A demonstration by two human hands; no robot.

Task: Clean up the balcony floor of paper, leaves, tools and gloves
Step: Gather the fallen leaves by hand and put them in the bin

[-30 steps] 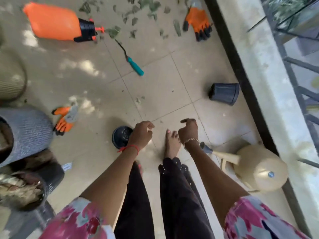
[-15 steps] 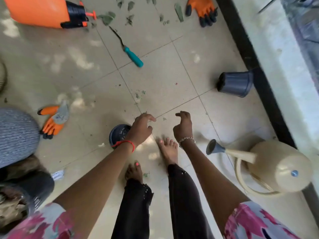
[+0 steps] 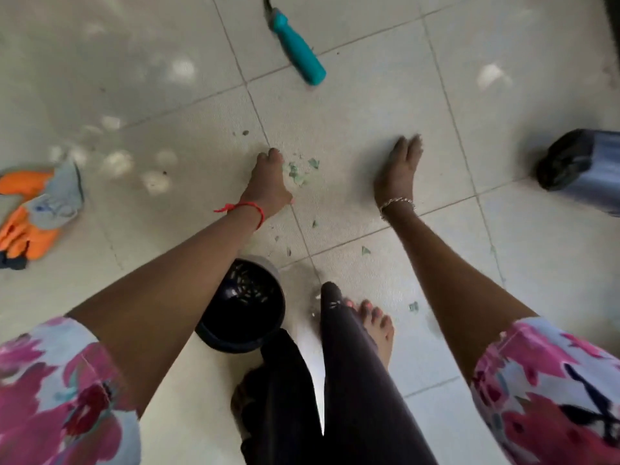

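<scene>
- Your left hand reaches down to the floor, fingers curled together; whether it pinches anything, you cannot tell.
- Small green leaf bits lie just right of it.
- Your right hand hangs empty, fingers loosely together.
- Left to clear: the teal-handled tool beyond your hands, the orange glove far left.
- A dark pot sits under your left forearm.

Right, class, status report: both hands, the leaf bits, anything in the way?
Left hand down at leaf bits, grip unclear. Right hand open, empty. Black pot at feet.
</scene>
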